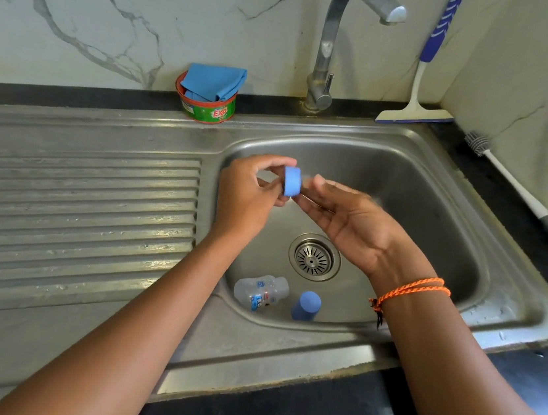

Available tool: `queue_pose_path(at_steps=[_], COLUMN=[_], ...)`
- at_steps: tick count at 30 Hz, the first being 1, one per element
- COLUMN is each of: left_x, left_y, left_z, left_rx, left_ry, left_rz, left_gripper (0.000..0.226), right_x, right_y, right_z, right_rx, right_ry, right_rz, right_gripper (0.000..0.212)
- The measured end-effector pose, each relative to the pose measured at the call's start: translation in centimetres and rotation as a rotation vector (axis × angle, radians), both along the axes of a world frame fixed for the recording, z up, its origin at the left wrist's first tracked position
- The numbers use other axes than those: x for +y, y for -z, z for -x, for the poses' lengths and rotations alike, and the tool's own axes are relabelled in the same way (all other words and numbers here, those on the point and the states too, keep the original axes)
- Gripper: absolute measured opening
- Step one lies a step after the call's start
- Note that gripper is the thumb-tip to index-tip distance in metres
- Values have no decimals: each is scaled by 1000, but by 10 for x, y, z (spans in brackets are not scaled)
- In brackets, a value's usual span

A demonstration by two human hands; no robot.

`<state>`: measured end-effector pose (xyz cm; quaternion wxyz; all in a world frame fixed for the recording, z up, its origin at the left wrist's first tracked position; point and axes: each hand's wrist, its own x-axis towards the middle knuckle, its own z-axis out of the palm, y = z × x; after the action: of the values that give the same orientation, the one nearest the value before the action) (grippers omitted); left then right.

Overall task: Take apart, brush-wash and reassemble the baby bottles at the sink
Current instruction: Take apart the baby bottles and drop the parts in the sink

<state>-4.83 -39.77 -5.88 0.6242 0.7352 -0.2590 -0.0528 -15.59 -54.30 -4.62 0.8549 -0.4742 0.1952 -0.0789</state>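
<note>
Two hands | left (246,197) pinches blue ring (292,181); right (350,223) loose, fingers straight

basin floor open at drain (314,257), bottle (260,292) and cap (306,306) crowd near wall

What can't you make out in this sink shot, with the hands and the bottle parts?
Head view only:
- Teat in the blue ring: blurred, hidden by left hand and right hand.
- Label on the clear bottle in the sink: too small.
- Inside of the blue cap: faces away.
- Bottle brush handle: leaves the right edge.
</note>
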Motion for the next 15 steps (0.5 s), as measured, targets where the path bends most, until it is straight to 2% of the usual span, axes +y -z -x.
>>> queue_pose_path(at_steps=[2, 6, 11, 13, 15], left_x=[-2, -6, -7, -8, -8], left_y=[1, 2, 5, 5, 2], left_z=[2, 4, 3, 4, 6], left_rx=[-16, 28, 201, 289, 419], left_ry=[-43, -84, -20, 56, 150], left_rz=[18, 40, 130, 146, 172], left_gripper=[16, 16, 25, 30, 34], right_x=[5, 11, 15, 15, 11], right_y=[2, 3, 4, 6, 7], right_z=[-1, -3, -8, -11, -12], right_rx=[2, -7, -24, -18, -2], right_ry=[-8, 106, 252, 314, 381], right_rz=[111, 291, 643, 777, 821], right_gripper=[36, 16, 22, 14, 8])
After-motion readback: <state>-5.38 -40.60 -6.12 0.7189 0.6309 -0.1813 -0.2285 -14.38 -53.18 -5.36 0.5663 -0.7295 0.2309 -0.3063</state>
